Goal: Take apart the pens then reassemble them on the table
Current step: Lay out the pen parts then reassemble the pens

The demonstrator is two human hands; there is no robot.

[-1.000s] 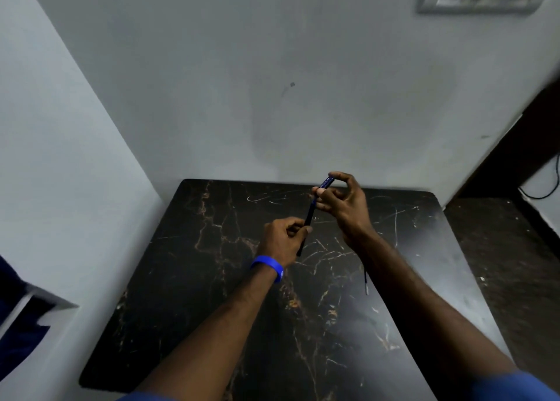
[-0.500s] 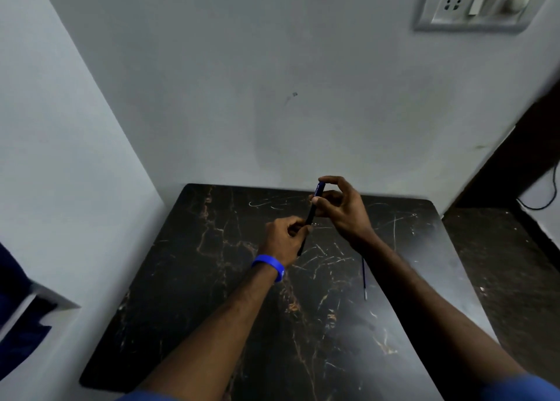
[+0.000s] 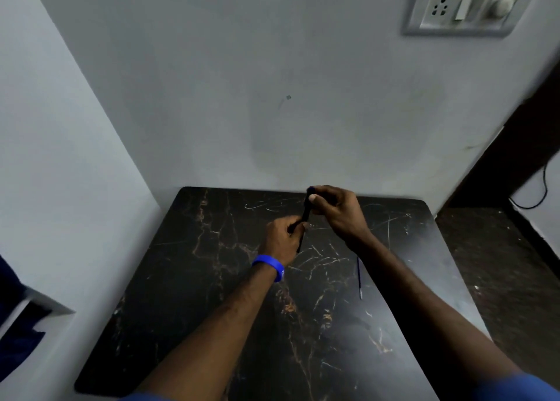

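Observation:
A dark pen (image 3: 306, 211) is held upright and slightly tilted above the black marble table (image 3: 212, 309). My left hand (image 3: 285, 237), with a blue wristband, grips the pen's lower part. My right hand (image 3: 339, 210) pinches its upper end, whose blue tip shows between the fingers. A thin blue refill (image 3: 359, 276) lies loose on the table, partly hidden by my right forearm.
The table stands in a corner, with white walls to the left and behind. A switch and socket plate (image 3: 463, 5) is on the wall at top right. Dark floor and a black cable (image 3: 542, 194) lie to the right. Blue cloth (image 3: 15, 325) shows at the left edge.
My right hand has closed more tightly over the pen's top, so less of the blue end shows. The view has tilted up a little. My left hand has kept its grip.

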